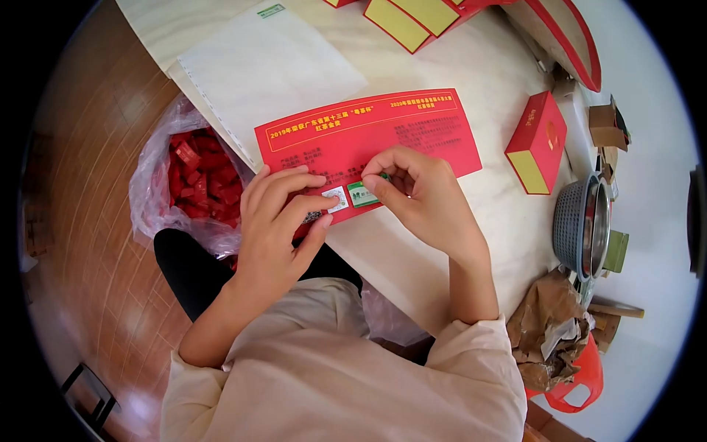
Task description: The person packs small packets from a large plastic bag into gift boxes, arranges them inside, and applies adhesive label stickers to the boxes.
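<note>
A long red box (353,136) with gold and dark printing lies near the table's front edge. My left hand (272,214) rests on its lower left part, fingers stretched out and apart, the index fingertip by a white square code label (336,199). Thumb and index finger of my right hand (431,199) pinch the upper right corner of a small green-and-white sticker (361,194) at the box's lower edge. Whether the sticker is fully stuck down, I cannot tell. My left fingers partly cover another dark code print.
A pale sheet (265,66) with one green sticker (270,11) lies at the back left. Left of the table, a clear plastic bag (151,191) holds red packets (202,177). To the right stand a red-and-yellow box (537,144), a grey basket (569,228) and crumpled brown paper (545,324).
</note>
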{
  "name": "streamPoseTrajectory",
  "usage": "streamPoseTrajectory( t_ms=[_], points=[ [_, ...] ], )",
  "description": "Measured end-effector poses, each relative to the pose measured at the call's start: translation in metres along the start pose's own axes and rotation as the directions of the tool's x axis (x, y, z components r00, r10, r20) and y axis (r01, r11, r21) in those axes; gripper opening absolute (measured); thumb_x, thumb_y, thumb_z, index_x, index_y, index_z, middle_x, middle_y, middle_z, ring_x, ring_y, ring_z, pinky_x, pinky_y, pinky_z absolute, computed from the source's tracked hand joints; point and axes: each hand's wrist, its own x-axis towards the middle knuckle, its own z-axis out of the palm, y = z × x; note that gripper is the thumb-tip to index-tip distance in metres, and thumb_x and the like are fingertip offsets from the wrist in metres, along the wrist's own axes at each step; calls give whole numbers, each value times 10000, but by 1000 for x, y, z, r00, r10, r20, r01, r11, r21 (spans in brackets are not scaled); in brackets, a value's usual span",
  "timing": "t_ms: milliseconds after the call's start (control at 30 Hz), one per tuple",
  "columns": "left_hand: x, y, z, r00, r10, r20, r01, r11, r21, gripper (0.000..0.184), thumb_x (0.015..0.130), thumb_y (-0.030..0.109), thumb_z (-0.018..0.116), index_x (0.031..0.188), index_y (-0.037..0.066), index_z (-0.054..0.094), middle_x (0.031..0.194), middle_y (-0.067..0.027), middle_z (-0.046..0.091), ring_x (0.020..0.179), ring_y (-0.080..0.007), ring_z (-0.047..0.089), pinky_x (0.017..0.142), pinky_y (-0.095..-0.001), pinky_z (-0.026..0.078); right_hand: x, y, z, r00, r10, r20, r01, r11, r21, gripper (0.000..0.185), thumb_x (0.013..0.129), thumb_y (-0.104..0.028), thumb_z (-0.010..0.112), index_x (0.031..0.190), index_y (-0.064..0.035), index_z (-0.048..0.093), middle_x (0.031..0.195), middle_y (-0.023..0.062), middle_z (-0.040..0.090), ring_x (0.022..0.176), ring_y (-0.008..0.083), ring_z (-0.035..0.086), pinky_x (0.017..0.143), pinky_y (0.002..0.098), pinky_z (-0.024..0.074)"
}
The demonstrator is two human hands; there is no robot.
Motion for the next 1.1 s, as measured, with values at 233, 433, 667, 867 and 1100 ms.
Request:
streamPoseTrajectory(
  t_ms=[233, 433, 667, 867, 1100],
  points=[
    [1, -2, 0, 999, 33, -3, -33, 999, 34, 163, 776, 97, 681, 935, 115, 651, 1092, -45, 585, 1116, -259, 530, 1029, -489, 307, 1, -1, 0, 1000, 6, -3, -6, 1000, 1, 64, 803, -15, 621, 858, 17, 626, 692, 106, 630, 579, 158, 565, 555, 285, 446],
    [1, -2, 1, 999, 39, -13, -38, 998, 42, 159, 776, 102, 682, 932, 114, 651, 1092, -42, 585, 1117, -259, 531, 1029, -487, 310, 0, -1, 2, 1000, -14, -26, 13, 1000, -27, 65, 801, -17, 622, 855, 19, 626, 688, 108, 626, 574, 169, 568, 551, 295, 449],
    [0, 0, 0, 1000, 21, 11, -22, 999, 48, 169, 778, 111, 675, 947, 105, 671, 1117, -59, 585, 1138, -278, 520, 1043, -503, 298, -1, -2, 2, 1000, -16, -23, 14, 998, -59, 68, 798, -17, 624, 855, 21, 625, 687, 119, 623, 569, 189, 567, 551, 305, 451],
    [0, -1, -1, 999, 36, 26, -38, 996, 77, 220, 770, 108, 674, 990, 114, 677, 1127, -67, 571, 1143, -287, 511, 1044, -508, 295, -1, 0, 5, 996, -75, -46, 72, 995, -69, 43, 821, -5, 638, 861, 5, 627, 692, 28, 610, 535, 62, 420, 492, 240, 355],
    [-4, 6, 5, 983, 114, 143, -158, 927, 342, 536, 728, 201, 721, 1243, 231, 577, 1207, -62, 511, 1185, -246, 453, 1047, -531, 295, -6, 0, 7, 985, -147, -95, 123, 968, -220, 158, 806, -41, 643, 946, 8, 588, 748, 150, 637, 623, 268, 615, 565, 357, 469]
  ],
)
